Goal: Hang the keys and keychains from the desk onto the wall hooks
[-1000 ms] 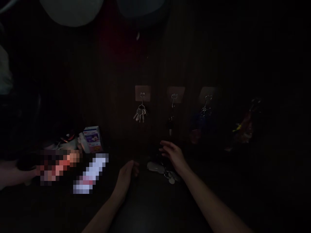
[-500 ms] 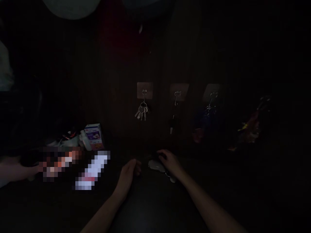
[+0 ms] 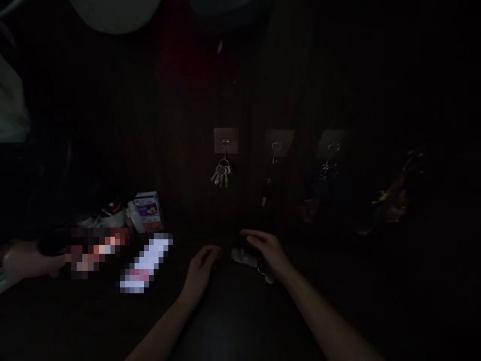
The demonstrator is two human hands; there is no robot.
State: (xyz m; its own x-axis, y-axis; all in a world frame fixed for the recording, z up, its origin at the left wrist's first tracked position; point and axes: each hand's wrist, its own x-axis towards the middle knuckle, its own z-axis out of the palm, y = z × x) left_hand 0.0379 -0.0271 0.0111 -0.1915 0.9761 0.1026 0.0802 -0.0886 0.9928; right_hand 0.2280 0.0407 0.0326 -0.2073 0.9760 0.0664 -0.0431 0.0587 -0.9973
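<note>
My right hand (image 3: 272, 253) is on the dark surface with its fingers bent round the dark part of a keychain. The keychain (image 3: 246, 258) has a shiny, rounded grey piece and a small pale tag hanging near my wrist; dim light hides its finer shape. Left of it, my left hand (image 3: 201, 265) rests on its side with the fingers loosely curved and apart, holding nothing that I can see. Its fingertips are close to the keychain but do not touch it.
On the wall ahead, hooks hold a bunch of keys (image 3: 222, 173), a dark key (image 3: 266, 193) and colourful hanging items (image 3: 393, 203). At left are a small box (image 3: 148, 210), a blurred bright screen (image 3: 146, 263) and another person's hand (image 3: 32, 258).
My right hand's fingers have straightened a little over the keychain, and my left fingers have stretched slightly. The view has shifted a little.
</note>
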